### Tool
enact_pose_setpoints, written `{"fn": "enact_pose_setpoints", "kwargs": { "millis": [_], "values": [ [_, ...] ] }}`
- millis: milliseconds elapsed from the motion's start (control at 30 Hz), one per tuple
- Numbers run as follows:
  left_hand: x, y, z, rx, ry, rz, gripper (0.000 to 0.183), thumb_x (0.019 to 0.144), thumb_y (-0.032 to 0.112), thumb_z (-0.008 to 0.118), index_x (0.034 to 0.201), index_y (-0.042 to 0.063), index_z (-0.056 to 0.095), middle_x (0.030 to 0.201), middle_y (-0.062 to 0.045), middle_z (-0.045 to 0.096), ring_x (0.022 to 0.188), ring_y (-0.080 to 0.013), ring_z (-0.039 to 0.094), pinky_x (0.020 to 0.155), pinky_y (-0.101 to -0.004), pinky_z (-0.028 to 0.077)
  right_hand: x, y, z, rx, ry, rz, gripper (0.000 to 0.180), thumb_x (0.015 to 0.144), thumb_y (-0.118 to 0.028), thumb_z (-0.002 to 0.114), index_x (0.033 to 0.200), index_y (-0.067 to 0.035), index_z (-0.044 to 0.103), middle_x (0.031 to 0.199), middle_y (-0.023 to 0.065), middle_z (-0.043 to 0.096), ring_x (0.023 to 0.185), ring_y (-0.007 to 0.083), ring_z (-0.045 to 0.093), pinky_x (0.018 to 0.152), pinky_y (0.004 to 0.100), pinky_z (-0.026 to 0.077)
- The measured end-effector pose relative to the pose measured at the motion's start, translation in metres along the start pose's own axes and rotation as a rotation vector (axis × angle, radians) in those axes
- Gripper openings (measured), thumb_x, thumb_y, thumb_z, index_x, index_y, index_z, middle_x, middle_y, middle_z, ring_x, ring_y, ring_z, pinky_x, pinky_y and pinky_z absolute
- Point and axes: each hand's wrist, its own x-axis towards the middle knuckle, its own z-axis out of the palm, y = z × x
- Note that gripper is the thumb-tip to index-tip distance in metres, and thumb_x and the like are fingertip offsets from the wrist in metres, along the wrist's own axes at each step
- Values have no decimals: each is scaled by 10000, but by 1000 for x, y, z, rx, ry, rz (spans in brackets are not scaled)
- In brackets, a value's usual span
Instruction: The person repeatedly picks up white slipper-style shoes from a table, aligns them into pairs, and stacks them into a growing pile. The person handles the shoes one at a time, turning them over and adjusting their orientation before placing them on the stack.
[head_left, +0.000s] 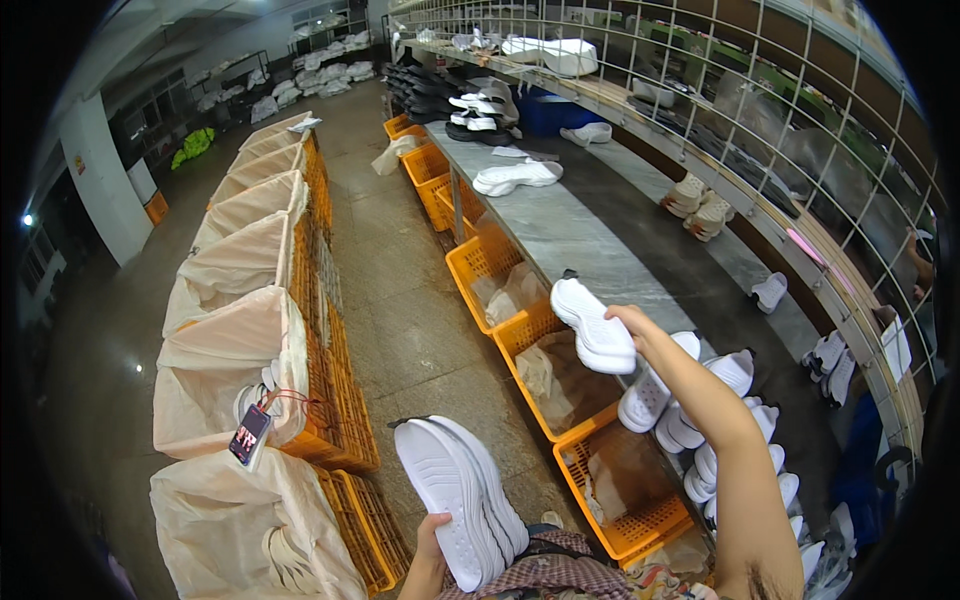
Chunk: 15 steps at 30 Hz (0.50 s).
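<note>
My left hand (433, 536) grips white foam shoe soles (457, 495), held together with their patterned undersides in view, low in front of my body. A dark tab sticks out at their top end. Over the edge of the grey workbench, my right hand (634, 326) holds a white shoe sole (592, 326) by its side, with a small black piece at its far tip. Just beyond my right forearm, several white shoe soles (645, 397) are piled along the bench edge. Farther up the bench lies another white shoe sole (517, 178).
Orange plastic crates (525, 382) stand under the grey bench (570, 232). Across the aisle run stacked crates with cloth liners (225, 352), a phone (250, 435) hanging at one rim. A wire mesh rack (817, 150) borders the right side. Black soles (416, 90) are heaped at the far end.
</note>
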Motion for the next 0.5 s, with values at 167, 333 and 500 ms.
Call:
{"fn": "enact_pose_setpoints", "kwargs": {
  "millis": [167, 333, 500],
  "values": [
    [-8, 32, -13, -67, -30, 208, 786, 660, 228, 563, 1334, -61, 280, 1191, -240, 492, 1069, -379, 508, 940, -456, 414, 34, -3, 76, 20, 7, -103, 461, 626, 48, 537, 1082, -2, 497, 925, 174, 585, 732, 281, 618, 661, 389, 543],
    [5, 67, -31, -28, 49, 244, 821, 643, 249, 550, 1344, -56, 251, 1197, -240, 479, 1075, -385, 496, 945, -457, 402, 80, -29, 108, -493, 37, -482, 434, 651, 44, 544, 1068, -67, 589, 780, 137, 619, 682, 224, 616, 585, 340, 504],
    [54, 100, -30, -2, 250, 230, 867, 607, 250, 546, 1356, -49, 228, 1190, -250, 464, 1057, -394, 484, 930, -462, 399, 148, -96, 141, -948, 69, -959, 382, 707, 35, 503, 1045, -65, 648, 890, 176, 663, 784, 299, 646, 730, 358, 503]
  ]
}}
